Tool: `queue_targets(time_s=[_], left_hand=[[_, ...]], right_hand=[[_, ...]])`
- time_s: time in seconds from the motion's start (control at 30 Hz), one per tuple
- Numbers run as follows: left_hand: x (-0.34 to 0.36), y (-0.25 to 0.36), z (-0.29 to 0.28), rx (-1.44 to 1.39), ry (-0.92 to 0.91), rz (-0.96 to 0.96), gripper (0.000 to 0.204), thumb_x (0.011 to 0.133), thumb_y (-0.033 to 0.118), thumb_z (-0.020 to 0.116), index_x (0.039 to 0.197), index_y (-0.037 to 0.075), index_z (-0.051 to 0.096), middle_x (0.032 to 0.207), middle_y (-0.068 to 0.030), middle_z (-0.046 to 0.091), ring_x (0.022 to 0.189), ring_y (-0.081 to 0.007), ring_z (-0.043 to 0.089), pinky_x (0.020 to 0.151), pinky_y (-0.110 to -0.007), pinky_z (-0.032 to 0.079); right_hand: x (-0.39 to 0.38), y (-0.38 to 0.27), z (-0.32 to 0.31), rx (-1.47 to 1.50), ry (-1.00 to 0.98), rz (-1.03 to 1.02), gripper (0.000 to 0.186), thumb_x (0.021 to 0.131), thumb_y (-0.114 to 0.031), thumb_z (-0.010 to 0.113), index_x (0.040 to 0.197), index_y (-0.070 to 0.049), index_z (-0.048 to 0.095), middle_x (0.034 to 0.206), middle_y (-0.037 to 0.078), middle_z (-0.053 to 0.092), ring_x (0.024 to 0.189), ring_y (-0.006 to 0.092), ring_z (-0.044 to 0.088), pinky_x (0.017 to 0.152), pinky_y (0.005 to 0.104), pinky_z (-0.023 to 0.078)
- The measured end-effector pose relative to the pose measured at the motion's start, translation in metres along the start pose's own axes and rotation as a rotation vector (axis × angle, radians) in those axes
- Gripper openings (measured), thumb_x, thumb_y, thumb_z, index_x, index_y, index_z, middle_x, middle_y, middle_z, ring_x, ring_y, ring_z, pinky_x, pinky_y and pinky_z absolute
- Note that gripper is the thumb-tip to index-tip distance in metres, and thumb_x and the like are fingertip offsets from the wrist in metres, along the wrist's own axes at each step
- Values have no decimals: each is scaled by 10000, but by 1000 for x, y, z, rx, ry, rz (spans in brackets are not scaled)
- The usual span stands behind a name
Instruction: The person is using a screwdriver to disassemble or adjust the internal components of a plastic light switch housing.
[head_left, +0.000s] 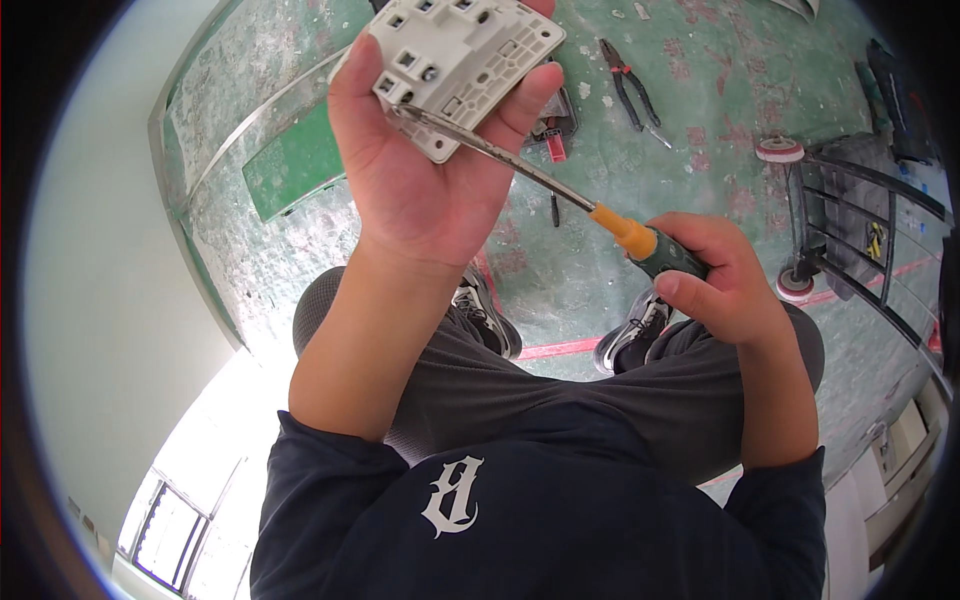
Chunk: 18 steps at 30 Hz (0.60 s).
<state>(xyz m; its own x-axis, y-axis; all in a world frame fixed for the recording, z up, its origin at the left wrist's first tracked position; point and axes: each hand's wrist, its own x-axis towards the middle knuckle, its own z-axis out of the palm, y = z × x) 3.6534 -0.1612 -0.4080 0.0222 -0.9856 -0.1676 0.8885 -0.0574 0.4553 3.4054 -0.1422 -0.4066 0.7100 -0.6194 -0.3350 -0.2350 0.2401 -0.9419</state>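
Note:
Raised at the top of the head view, my left hand (430, 190) grips a white wall socket plate (480, 70) by its edges, back side up. Square terminal holes and screws show on that back. My right hand (722, 275) is wrapped round the dark green and orange handle of a screwdriver (560, 188). Its long metal shaft slants up to the left, and the tip meets the plate's lower left corner, by a terminal hole. Whether the tip sits in a screw cannot be made out.
Pliers (625, 85) with dark handles lie on the worn green floor, a thin tool tip beside them. Beyond my left hand is a green panel (295, 165). A dark box (568, 115) sits partly behind the plate. At right stands a black wheeled frame (850, 205).

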Motion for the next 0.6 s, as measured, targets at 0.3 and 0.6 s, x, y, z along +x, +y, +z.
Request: queue_targets(time_s=[0.3, 0.6], left_hand=[[-9, 1, 12, -136, 11, 0, 669, 896, 449, 513, 1362, -5, 356, 1347, -206, 447, 1266, -335, 457, 838, -436, 595], [-11, 5, 28, 49, 98, 116, 650, 888, 427, 501, 1367, 17, 343, 1351, -207, 440, 1280, -322, 446, 850, -429, 593]], right_hand=[[-11, -5, 4, 31, 34, 31, 332, 842, -271, 668, 999, 13, 599, 706, 12, 501, 642, 87, 462, 571, 254, 384], [-18, -15, 9, 20, 31, 125, 475, 847, -408, 577, 1001, 40, 615, 689, 28, 526, 593, 84, 465, 557, 241, 366]])
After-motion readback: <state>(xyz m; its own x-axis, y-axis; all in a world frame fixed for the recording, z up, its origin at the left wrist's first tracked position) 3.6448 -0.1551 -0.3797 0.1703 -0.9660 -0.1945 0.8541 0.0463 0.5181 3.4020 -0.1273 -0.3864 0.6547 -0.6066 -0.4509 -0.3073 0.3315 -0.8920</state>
